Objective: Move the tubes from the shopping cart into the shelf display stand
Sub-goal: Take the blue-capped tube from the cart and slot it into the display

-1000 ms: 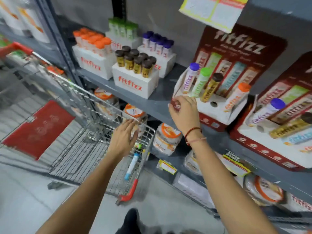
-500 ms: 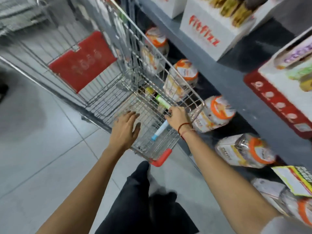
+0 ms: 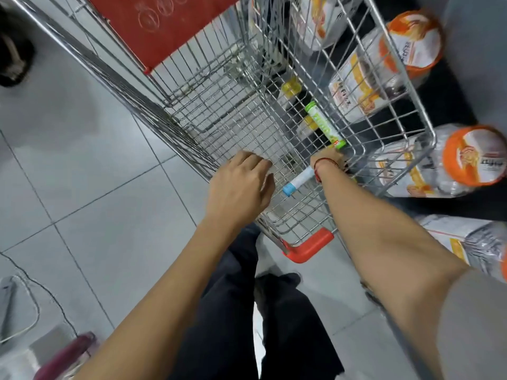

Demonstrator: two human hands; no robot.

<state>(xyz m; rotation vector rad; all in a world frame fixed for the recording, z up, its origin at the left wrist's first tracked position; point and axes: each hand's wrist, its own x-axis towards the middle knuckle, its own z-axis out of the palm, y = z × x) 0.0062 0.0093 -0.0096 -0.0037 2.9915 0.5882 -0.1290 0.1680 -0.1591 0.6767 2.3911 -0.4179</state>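
I look down into the wire shopping cart (image 3: 219, 111). A green tube (image 3: 325, 126) lies on its floor by the right wall. A white tube with a blue cap (image 3: 297, 182) lies nearer me, partly under my right wrist. Two yellow-capped tubes (image 3: 290, 87) lie farther in. My right hand (image 3: 326, 160) reaches into the cart, its fingers at the green tube's near end and hidden from me. My left hand (image 3: 241, 185) rests on the cart's near rim with fingers curled over the wire. The display stand is out of view.
Clear jars with orange lids (image 3: 472, 157) lie on the low shelf right of the cart. A red seat flap (image 3: 164, 26) hangs at the cart's far end, and a red corner bumper (image 3: 310, 246) sits by my legs. A cable (image 3: 41, 286) runs over the floor tiles at left.
My view dropped from the shelf and its display stand to the cart. My right hand left the stand and went down into the cart; my left hand stayed on the rim.
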